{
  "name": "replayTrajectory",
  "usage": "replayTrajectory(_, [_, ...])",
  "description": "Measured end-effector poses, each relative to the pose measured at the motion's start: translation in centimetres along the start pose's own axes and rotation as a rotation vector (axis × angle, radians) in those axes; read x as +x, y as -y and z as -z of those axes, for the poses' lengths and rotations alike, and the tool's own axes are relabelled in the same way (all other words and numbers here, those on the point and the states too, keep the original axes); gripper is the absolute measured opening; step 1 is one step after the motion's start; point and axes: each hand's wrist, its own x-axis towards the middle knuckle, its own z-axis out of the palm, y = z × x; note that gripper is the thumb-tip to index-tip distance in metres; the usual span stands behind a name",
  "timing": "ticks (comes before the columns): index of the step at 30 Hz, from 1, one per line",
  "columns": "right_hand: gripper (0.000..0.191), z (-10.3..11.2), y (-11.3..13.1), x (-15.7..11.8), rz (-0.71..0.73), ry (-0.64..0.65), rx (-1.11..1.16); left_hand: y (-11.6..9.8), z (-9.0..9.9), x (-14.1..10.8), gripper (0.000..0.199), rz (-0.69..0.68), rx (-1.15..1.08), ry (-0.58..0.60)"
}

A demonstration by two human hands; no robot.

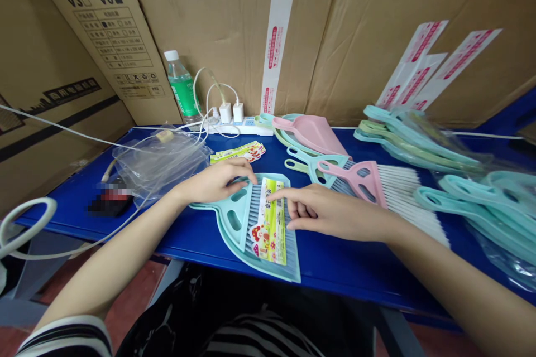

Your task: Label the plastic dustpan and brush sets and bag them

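near the front edge of the blue workbench (355,284), we saw the left hand (218,181) arched over a mint dustpan (232,217), fingers curled at its rim, though we could not tell if it gripped. the right hand (322,215) reached across, open and empty, its index fingertip (272,195) touching a printed card label (268,228) lying on the dustpan's nested brush (291,240).
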Motion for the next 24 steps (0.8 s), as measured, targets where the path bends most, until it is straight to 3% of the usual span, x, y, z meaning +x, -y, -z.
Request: replayTrajectory(24, [0.048, 0.10, -0.08, -0.01, -0.007, 0.038, 0.026, -0.07, 0.05, 0.00, 0.022, 0.016, -0.002, 0.005])
